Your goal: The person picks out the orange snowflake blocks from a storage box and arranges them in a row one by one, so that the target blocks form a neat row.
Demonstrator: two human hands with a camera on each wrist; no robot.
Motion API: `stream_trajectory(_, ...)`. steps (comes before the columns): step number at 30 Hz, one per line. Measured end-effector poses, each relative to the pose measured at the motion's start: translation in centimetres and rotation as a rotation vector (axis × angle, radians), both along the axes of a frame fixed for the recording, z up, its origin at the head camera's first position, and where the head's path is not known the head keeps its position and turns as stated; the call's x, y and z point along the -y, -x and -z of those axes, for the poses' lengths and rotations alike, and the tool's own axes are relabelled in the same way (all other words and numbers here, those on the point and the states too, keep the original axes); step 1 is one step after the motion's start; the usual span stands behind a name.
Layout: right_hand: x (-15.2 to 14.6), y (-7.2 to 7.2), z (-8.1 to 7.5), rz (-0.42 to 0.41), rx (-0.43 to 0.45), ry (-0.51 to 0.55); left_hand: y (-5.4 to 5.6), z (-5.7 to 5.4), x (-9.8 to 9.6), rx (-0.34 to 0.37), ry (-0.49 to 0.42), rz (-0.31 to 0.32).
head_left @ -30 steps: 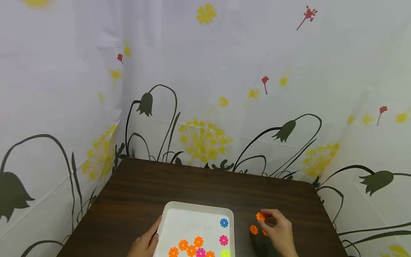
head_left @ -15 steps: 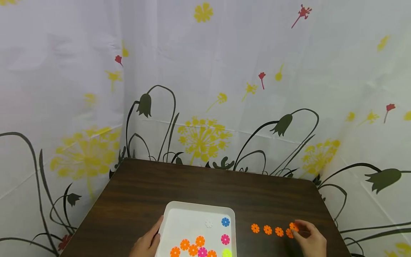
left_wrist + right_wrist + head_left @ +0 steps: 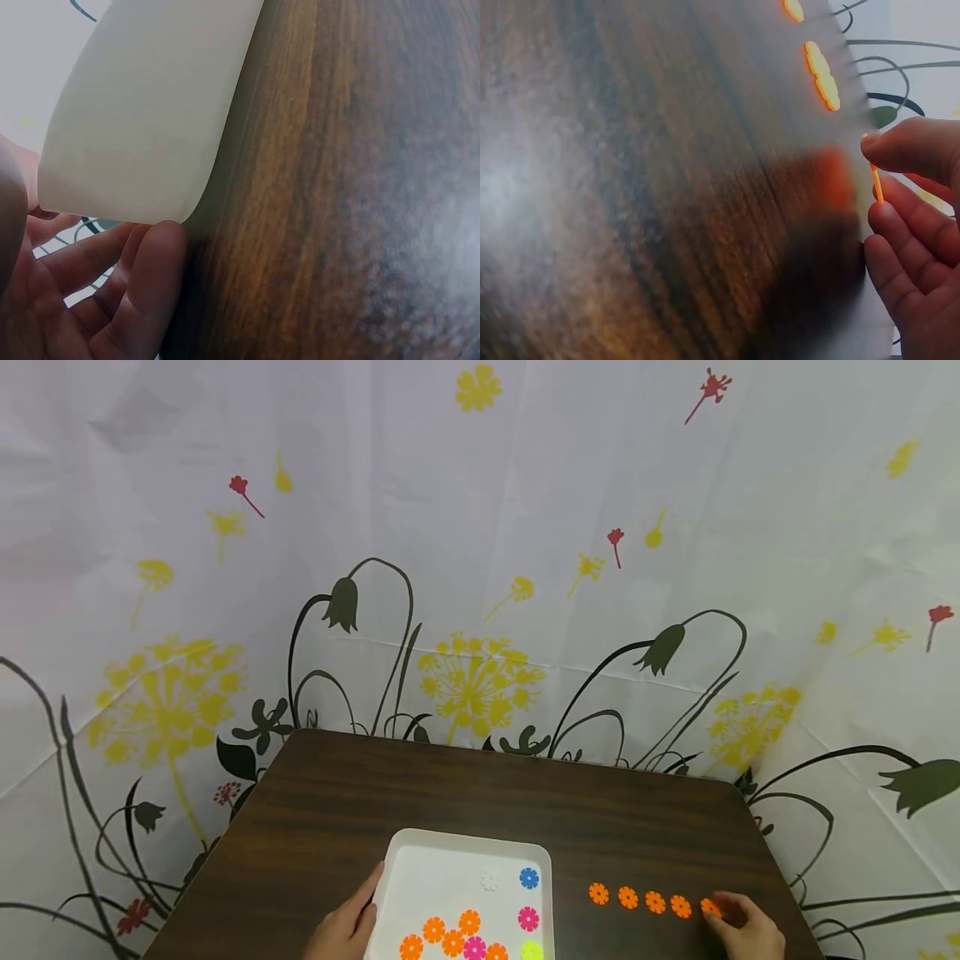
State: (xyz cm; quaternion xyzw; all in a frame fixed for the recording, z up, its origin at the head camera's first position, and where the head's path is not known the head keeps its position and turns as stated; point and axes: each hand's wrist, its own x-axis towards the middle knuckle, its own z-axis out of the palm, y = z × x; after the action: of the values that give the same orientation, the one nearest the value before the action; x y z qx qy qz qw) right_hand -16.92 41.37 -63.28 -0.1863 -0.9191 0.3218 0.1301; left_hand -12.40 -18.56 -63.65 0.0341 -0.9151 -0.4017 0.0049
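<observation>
My left hand (image 3: 341,922) grips the left rim of a white tray (image 3: 427,872); in the left wrist view its fingers (image 3: 154,277) lie along the tray's outer edge. To the tray's right, my right hand (image 3: 746,931) pinches an orange notched plastic disc (image 3: 711,907) at the right end of a row. In the right wrist view that disc (image 3: 877,180) stands edge-on between thumb and fingers, slightly above the tabletop. Several matching orange discs (image 3: 654,902) lie flat and spaced apart in the row between hand and tray.
Inside the tray are several orange discs (image 3: 453,942), a pink one (image 3: 528,918), a blue one (image 3: 529,878), a yellow-green one (image 3: 532,951) and a pale clear one (image 3: 490,881). A brown wooden table (image 3: 450,785) backs onto a flower-printed curtain (image 3: 480,527).
The right hand has moved rightward, setting orange discs down in a lengthening row, and now has another at its right end. The left hand keeps hold of the tray.
</observation>
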Motion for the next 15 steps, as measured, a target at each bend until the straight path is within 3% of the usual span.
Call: stream_trajectory(15,-0.22,0.79,0.76,-0.043,0.025,-0.004,-0.04,0.00,0.03,-0.023,0.010,-0.003)
